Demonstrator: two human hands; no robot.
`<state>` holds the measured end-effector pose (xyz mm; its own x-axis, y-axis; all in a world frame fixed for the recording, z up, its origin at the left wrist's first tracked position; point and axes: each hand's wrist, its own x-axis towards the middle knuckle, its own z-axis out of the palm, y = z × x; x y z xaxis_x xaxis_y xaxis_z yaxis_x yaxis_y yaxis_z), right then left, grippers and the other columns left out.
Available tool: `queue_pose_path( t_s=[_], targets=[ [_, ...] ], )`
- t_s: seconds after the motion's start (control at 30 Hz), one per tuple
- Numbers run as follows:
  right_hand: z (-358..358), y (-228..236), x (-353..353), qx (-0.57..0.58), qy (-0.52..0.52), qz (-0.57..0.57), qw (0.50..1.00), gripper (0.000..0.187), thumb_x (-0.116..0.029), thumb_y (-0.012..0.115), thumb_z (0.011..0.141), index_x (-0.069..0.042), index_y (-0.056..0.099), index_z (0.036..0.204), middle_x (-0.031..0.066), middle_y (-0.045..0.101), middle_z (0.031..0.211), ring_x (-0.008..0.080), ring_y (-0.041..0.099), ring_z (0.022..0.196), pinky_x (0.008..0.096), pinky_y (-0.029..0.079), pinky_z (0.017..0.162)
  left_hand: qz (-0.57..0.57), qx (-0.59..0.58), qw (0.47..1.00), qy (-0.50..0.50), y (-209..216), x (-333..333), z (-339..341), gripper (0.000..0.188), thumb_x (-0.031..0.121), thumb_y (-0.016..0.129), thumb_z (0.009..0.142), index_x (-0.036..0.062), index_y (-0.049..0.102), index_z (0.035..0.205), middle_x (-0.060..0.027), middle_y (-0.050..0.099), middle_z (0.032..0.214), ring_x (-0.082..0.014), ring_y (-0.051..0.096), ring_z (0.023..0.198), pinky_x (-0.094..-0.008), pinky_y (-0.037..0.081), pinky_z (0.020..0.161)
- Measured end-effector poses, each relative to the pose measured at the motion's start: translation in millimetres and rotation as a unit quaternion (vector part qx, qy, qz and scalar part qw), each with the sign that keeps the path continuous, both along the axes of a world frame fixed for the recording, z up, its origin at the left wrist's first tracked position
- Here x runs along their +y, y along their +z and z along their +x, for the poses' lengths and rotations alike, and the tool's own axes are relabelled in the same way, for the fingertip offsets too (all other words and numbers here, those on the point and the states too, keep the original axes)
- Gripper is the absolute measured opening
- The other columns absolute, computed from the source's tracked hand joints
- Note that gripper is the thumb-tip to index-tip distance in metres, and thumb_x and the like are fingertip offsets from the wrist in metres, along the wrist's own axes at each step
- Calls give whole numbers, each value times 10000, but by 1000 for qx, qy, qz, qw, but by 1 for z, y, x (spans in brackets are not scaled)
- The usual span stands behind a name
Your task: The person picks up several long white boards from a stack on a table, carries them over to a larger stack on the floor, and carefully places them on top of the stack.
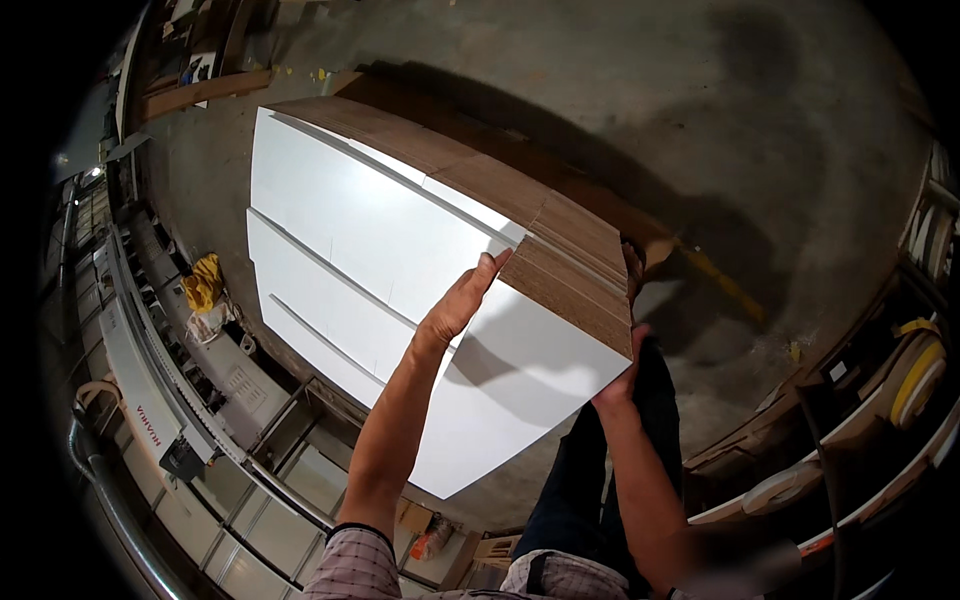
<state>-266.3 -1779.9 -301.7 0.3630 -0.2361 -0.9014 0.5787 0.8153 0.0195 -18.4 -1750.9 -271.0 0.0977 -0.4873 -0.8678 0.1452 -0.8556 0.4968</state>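
Note:
A tall stack of white panels (370,200) with brown, raw-looking edges stands before me. On its near side, a bundle of white panels (540,375) is offset from the others. My left hand (468,300) lies at one corner of this bundle, thumb up and fingers bent over the brown edge (565,295). At the opposite corner, my right hand (620,380) grips the bundle's end; its fingers are largely hidden behind the panels. The shadow of an arm falls across the white face.
Brown cardboard (590,200) lies along the stack's far side on the concrete floor (640,90). A long machine (150,400) runs down the left, with a yellow cloth (203,283) beside it. Rolls of edging strip (915,385) stand on shelving at the right.

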Motion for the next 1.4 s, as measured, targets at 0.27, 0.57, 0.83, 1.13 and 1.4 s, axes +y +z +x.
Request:
queue_pose_path(
  t_s=[0.27,0.57,0.83,1.13,1.4],
  targets=[
    [-2,7,-5,-13,4,2,1000,624,-565,292,903,-114,360,1329,71,468,1283,230,454,1161,363,375,964,23,-27,999,-22,3,-6,3,956,771,191,778,12,367,1332,-245,317,1374,-349,212,1329,-419,136,1094],
    [1,19,-9,26,60,-42,997,708,-606,365,866,-85,326,1343,86,431,1308,223,429,1182,359,356,977,-1,-14,1000,12,-1,-4,0,899,699,216,837,-49,351,1318,-251,347,1354,-351,232,1321,-412,150,1092],
    [-8,9,-5,26,70,-31,997,656,-580,285,900,-79,363,1317,73,459,1276,214,453,1154,346,378,956,-38,35,998,41,-10,6,5,860,651,189,873,-67,305,1332,-255,294,1382,-335,232,1323,-384,178,1090],
    [-80,32,-54,207,295,-210,909,738,-575,282,905,-10,230,1376,156,240,1434,288,286,1295,383,226,1073,-33,-389,867,309,82,72,-40,578,398,438,912,-53,408,1273,-245,464,1264,-336,444,1187,-352,340,992],
    [-99,113,-52,204,588,-534,572,506,-323,392,956,13,341,1331,162,378,1353,285,412,1220,361,327,1009,124,-389,663,628,117,290,-241,655,303,519,882,-92,253,1332,-264,307,1363,-351,303,1275,-365,250,1045]
  ],
)
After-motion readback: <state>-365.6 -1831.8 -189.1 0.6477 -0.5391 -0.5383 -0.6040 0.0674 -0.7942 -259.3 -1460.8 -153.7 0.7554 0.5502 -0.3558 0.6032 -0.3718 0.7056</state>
